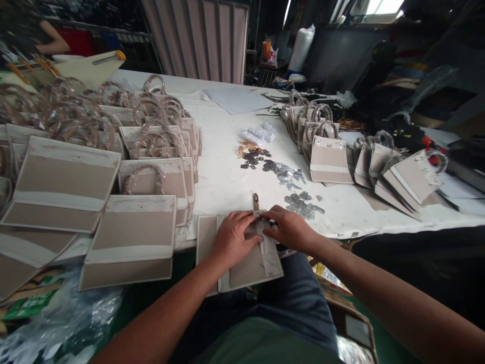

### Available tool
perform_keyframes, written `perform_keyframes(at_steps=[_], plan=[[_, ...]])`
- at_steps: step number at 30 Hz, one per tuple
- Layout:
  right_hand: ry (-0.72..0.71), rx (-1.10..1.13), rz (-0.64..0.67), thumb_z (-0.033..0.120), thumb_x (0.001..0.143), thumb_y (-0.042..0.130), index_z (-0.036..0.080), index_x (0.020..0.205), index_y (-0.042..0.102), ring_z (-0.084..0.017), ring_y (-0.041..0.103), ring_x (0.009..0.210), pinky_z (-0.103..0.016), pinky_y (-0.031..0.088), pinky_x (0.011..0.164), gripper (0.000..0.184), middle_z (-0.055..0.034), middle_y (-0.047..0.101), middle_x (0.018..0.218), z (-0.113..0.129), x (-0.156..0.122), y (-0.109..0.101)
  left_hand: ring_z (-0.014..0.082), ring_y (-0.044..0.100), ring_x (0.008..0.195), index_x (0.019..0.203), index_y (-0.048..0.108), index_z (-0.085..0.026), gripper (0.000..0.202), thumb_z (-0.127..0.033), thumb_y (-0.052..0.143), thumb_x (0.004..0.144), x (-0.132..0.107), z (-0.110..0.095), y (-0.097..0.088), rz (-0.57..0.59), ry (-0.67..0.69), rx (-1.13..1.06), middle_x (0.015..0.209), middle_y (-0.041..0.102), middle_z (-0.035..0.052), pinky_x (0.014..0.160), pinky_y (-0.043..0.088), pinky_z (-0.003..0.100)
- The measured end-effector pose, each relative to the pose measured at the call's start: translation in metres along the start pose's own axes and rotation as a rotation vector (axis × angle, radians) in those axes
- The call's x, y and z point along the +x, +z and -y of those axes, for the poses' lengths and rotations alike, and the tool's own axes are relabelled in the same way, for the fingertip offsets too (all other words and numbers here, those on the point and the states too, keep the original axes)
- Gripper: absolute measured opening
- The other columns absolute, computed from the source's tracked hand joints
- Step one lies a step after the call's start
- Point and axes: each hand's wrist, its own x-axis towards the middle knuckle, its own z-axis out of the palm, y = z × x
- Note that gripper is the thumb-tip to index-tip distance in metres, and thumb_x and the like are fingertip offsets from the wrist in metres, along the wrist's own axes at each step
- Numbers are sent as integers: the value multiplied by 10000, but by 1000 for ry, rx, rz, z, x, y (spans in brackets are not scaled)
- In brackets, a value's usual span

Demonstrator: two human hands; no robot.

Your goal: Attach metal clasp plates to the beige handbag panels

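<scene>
I watch the beige panel jutting past the near edge of the table. The left hand lies spread across it, good for steadying; the right hand curls at its far edge, whether gripping I can't tell. I'd want the brown tab square there.

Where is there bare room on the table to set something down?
The white tabletop is bare between the left bag panels and the metal plates; a smaller patch fronts the right stack. Crowded: far left, and where left hand and right hand touch a panel.
</scene>
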Motion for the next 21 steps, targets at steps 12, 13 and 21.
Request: perform_keyframes(at_steps=[12, 13, 21], plan=[[17, 78, 27, 233, 880, 740, 278, 1506, 579, -234, 694, 1021, -306, 497, 873, 648, -70, 666, 1226, 0, -15, 9, 311, 627, 1274, 1310, 694, -269, 542, -206, 878, 804, 2, -5, -2, 9, 15, 37, 1349, 709, 80, 1113, 538, 531], [14, 76, 32, 231, 882, 737, 285, 1511, 573, -232, 693, 1023, -304, 495, 873, 652, -69, 664, 1232, -1, -15, 9, 312, 624, 1280, 1315, 691, -266, 547, -209, 878, 804, 2, -5, -3, 17, 13, 38, 1357, 706, 83, 1117, 536, 530], [56, 33, 71, 228, 867, 724, 280, 1590, 493, -240, 685, 1011, -310, 474, 846, 761, -84, 664, 1270, 2, -12, 8, 325, 603, 1319, 1354, 661, -246, 629, -234, 900, 772, 2, -1, -4, 89, 23, 39, 1424, 670, 99, 1140, 516, 540]])
